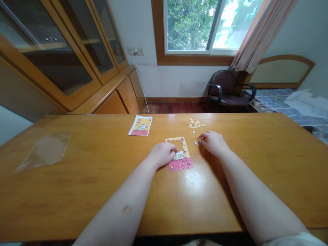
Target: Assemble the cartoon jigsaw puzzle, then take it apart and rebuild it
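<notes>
A small jigsaw puzzle (182, 160), yellow above and pink below, lies partly assembled in the middle of the wooden table (102, 191). My left hand (162, 154) rests on its left edge with fingers curled, pressing on the pieces. My right hand (213, 141) sits just right of the puzzle, fingertips pinched on a loose puzzle piece (197, 141). A heap of loose pieces (195, 124) lies farther back, beyond my right hand. A printed reference picture (140, 125) of the same image lies to the back left of the puzzle.
A clear plastic bag (46, 150) lies flat at the table's left. Beyond the table stand a wooden glass-door cabinet (64, 58), a dark armchair (225, 89) under the window, and a bed (294, 106) at right.
</notes>
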A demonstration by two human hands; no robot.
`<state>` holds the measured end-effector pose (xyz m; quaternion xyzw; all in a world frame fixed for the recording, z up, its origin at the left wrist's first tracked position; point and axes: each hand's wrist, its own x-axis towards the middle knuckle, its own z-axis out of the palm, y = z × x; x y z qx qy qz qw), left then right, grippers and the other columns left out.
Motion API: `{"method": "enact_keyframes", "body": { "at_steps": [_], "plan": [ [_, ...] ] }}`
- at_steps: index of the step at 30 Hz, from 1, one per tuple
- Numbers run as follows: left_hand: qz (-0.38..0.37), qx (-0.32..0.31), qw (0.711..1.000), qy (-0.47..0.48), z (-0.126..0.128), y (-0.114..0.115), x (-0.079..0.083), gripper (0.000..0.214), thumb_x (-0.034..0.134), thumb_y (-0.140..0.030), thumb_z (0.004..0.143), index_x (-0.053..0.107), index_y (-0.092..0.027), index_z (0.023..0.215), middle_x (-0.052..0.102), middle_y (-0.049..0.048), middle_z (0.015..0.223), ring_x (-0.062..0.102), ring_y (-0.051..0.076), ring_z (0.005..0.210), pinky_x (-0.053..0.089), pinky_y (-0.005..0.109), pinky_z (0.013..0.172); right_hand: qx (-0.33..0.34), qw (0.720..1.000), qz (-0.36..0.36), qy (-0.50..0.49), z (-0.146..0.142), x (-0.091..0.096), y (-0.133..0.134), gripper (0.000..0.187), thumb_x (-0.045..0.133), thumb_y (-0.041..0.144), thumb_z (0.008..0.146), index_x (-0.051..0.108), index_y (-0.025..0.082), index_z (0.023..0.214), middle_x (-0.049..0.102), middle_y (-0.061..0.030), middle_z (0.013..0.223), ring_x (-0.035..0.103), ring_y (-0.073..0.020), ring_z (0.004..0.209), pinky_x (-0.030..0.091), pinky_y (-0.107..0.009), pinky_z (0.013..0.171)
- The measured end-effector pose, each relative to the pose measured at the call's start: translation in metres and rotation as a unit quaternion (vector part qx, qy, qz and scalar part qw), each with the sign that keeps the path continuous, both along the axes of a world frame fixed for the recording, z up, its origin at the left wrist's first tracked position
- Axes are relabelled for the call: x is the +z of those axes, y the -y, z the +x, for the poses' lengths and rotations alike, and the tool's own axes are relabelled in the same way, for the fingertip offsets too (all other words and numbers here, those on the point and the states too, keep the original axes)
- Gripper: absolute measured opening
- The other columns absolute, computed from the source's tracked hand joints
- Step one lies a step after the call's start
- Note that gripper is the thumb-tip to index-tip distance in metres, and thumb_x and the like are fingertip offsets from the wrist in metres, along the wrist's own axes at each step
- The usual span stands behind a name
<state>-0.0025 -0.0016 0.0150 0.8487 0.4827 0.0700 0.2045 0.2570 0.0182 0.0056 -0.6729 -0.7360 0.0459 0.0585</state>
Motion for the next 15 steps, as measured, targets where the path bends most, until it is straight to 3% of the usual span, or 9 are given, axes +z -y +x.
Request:
{"method": "enact_keyframes", "body": {
  "at_steps": [7,15],
  "plan": [
    [0.007,0.005,1.0,0.005,0.0,-0.001,-0.001,0.03,0.044,-0.02,0.08,0.072,-0.026,0.091,0.073,-0.0013,0.098,0.065,0.017,0.089,0.048,0.026,0.079,0.007,0.999,-0.034,0.0,0.004,-0.009,-0.005,0.022,0.052,0.031,0.085,0.071,0.029,0.097,0.067,-0.0044,0.102,0.061,-0.0213,0.092,0.039,-0.029,0.074],
    [0.007,0.007,1.0,-0.007,0.002,0.001,0.003,0.031,0.044,-0.019,0.08,0.073,-0.024,0.09,0.073,0.0,0.096,0.065,0.017,0.089,0.049,0.025,0.081,-0.018,0.997,-0.068,-0.042,0.008,-0.016,-0.01,0.014,0.059,0.025,0.08,0.068,0.02,0.089,0.067,-0.0074,0.099,0.061,-0.02,0.088,0.041,-0.027,0.074]
  ]
}}
